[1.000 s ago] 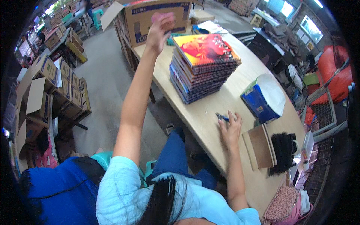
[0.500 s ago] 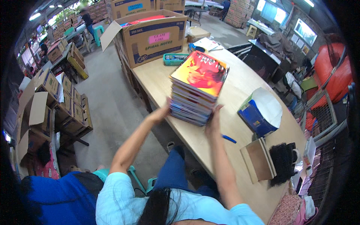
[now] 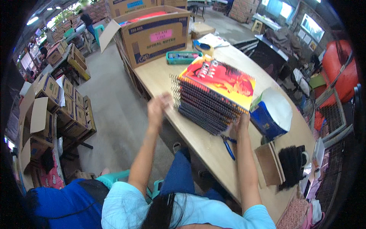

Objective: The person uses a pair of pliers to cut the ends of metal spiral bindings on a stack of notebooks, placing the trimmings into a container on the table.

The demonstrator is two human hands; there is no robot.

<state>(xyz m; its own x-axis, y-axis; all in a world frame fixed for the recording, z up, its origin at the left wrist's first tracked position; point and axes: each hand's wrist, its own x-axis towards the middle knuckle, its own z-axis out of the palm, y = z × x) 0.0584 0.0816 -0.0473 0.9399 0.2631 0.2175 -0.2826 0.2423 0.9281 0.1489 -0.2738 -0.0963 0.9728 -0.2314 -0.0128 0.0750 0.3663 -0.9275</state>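
Note:
A tall stack of spiral notebooks (image 3: 217, 82) stands on the table, its black coil bindings turned toward me. The top cover is red and yellow. My right hand (image 3: 241, 124) grips the stack at its near right corner, the fingertips partly hidden behind it. Off the stack's left side, my left hand (image 3: 157, 108) is lifted over the table edge, empty and slightly blurred, with fingers apart. Loose coil ends (image 3: 175, 89) stick out at the stack's left side. Blue-handled pliers (image 3: 229, 147) lie just in front of the stack, beside my right wrist.
A large open carton (image 3: 160, 38) stands at the table's far left. Near it are a green basket (image 3: 183, 57) of small items and a tape roll (image 3: 206, 48). To the right sit a cut-open blue box (image 3: 271, 116), cardboard pieces (image 3: 270, 164) and black coils (image 3: 291, 166).
The notebook stack has been turned, so its coil bindings now face me, and it sits farther right. My left hand has come off it. More of the pliers shows.

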